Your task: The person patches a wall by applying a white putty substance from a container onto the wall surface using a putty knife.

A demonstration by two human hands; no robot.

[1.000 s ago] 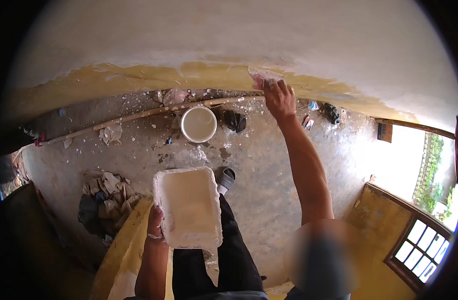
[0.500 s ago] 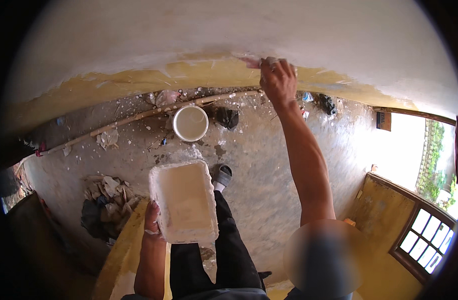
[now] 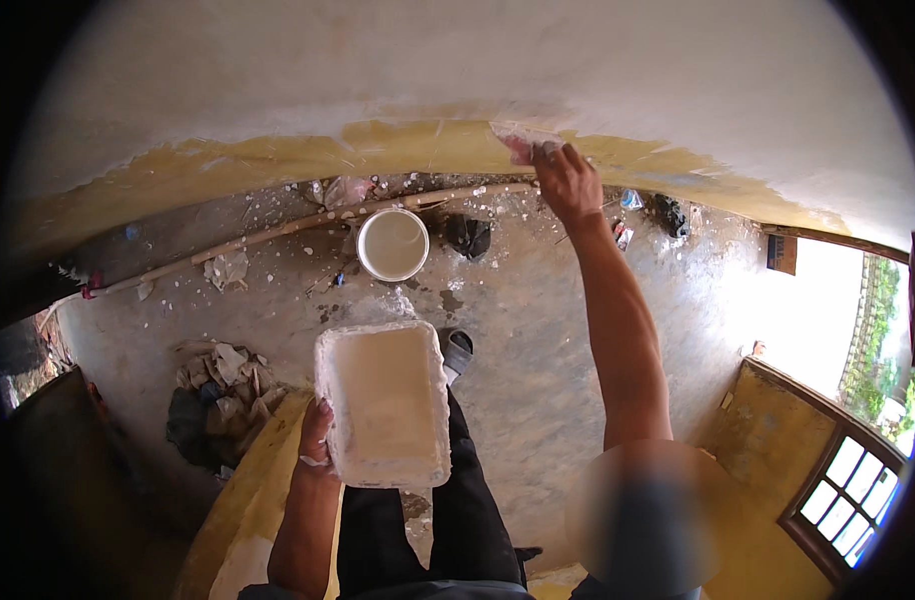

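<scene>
My left hand [image 3: 319,432] grips the left side of a rectangular tray [image 3: 443,405], its rim caked with white filler. A layer of pale, creamy filler [image 3: 386,395] covers the tray's bottom. My right arm reaches far forward, and my right hand [image 3: 570,183] is closed round a putty knife [image 3: 523,142]. Its wide blade, smeared with white and pink, is at the wall [image 3: 428,60], where the pale coat meets a bare yellow strip [image 3: 418,146]. The fingers hide the knife's grip. Whether the blade's edge presses on the wall, I cannot tell.
A round white bucket [image 3: 425,255] of pale mix stands on the spattered floor beside a black plastic bag [image 3: 469,236]. A long pole [image 3: 268,236] lies along the wall's foot. Crumpled paper [image 3: 228,400] is heaped at left. My sandalled foot [image 3: 459,352] is beyond the tray.
My right hand and the putty knife have moved slightly down and to the right at the wall. The whole view has shifted a little; the tray stays in my left hand.
</scene>
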